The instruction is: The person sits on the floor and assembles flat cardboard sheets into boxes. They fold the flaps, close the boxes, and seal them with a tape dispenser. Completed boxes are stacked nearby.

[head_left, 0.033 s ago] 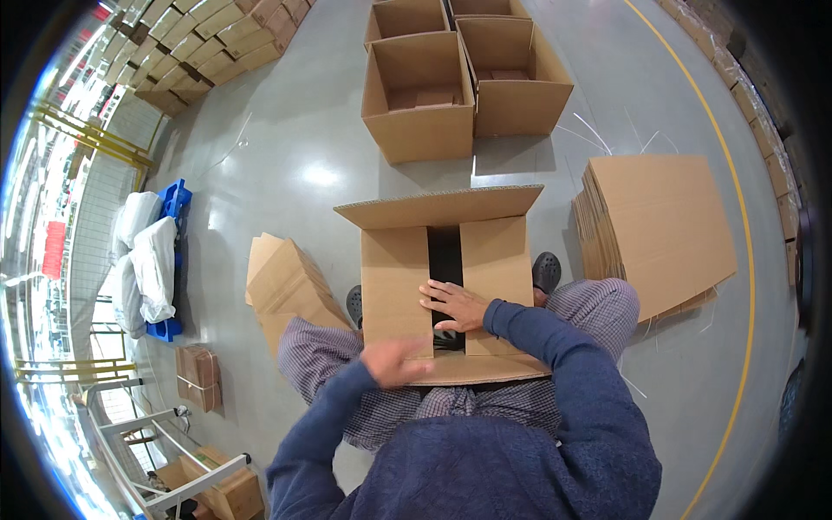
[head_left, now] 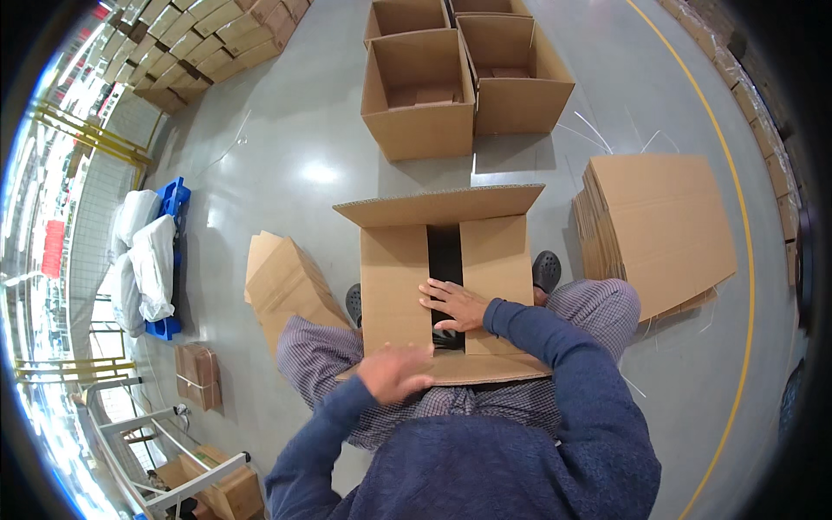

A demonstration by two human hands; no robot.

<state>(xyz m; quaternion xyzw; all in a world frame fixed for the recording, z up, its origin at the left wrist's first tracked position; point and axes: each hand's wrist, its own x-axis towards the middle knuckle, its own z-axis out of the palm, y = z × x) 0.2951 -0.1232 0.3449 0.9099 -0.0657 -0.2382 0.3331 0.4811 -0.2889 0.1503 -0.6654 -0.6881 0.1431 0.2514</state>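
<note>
Over the carton [head_left: 394,277] (dark inside), the right hand [head_left: 457,305] is spread, the left hand [head_left: 394,373] uncurled.

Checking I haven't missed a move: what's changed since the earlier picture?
The left hand has shifted slightly toward the person's body, at the near flap. No new grip or release shows. The right hand still lies across the side flaps of the cardboard box; the open boxes ahead stayed put.

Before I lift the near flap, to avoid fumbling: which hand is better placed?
Probably the left hand: it's at the near flap, while the right hand lies across both side flaps.
</note>
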